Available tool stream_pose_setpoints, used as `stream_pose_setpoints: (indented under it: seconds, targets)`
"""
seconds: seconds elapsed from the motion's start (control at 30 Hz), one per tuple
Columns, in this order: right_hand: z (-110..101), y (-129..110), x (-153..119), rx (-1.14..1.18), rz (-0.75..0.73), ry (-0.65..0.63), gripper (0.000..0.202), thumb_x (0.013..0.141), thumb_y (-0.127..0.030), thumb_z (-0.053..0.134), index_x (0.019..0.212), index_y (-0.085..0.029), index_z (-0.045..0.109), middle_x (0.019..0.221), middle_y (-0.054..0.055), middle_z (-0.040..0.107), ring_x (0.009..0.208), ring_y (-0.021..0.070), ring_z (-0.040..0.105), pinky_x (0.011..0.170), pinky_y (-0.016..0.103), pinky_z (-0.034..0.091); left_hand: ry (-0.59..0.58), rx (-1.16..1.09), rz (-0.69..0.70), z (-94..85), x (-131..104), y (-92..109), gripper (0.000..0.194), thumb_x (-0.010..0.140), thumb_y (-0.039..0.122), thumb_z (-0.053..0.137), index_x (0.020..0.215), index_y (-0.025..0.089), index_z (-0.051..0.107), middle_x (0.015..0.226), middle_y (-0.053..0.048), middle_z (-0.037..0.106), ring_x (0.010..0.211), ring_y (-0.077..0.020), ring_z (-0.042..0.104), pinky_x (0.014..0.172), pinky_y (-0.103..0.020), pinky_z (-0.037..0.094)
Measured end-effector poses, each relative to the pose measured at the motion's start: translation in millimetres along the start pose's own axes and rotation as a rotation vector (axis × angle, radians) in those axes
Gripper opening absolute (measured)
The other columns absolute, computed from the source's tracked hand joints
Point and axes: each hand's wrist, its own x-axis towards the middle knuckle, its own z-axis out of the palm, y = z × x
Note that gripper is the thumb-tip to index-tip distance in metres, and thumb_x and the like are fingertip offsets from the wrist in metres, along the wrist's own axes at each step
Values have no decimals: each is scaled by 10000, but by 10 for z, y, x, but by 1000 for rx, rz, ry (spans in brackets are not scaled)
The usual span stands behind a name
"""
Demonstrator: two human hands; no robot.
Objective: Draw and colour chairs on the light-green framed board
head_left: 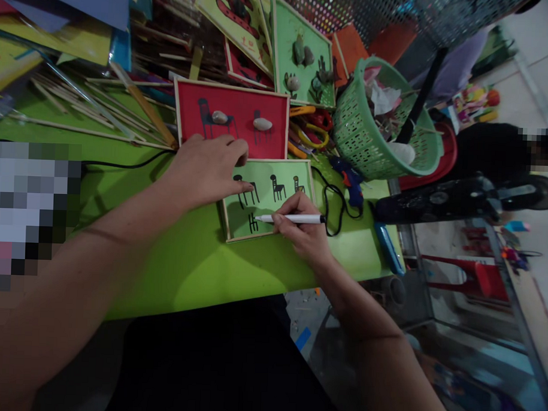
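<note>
Over green panel [264, 204]: marker [306, 218] (right hand [308, 235])

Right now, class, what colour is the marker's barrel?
The marker's barrel is white, best seen in the head view.

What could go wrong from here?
The left hand has its thumb over a drawn chair; any wet ink could smear. The right hand holds a marker at the lower strokes; jogging the green framed panel could skew a line. The black cord near the marker's rear end might snag.

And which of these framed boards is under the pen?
The near green board: it shows chairs but no visible stones, while the red board and far green board carry stones.
</note>
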Motion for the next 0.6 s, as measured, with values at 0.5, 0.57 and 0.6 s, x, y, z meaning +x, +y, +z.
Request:
stream_pose_setpoints:
  seconds: [0.5, 0.57, 0.6]
  targets:
    - [5, 1, -2, -67, -3, -15, 194, 944, -330, 750, 866, -246, 594, 698, -48, 594, 608, 124, 471, 575, 286, 347, 19, 8, 11, 4, -12, 5, 458, 1021, 551, 709, 1265, 171, 635, 1270, -165, 731, 1158, -381, 697, 983, -500, 507]
    - [9, -9, 0, -72, -11, -10, 187, 932, -317, 745, 855, -245, 591, 690, -52, 583, 601, 121, 461, 572, 282, 340, 12, 9, -7, 23, 1, -6, 475, 997, 570, 738, 1249, 180, 639, 1264, -160, 732, 1151, -383, 699, 974, -496, 510]
    - [12, -18, 2, -77, -20, -3, 181, 921, -307, 743, 848, -244, 590, 688, -53, 579, 599, 119, 457, 572, 280, 339, 11, 8, -11, 32, 9, -11, 479, 989, 573, 748, 1247, 184, 641, 1266, -158, 731, 1152, -383, 700, 973, -494, 510]
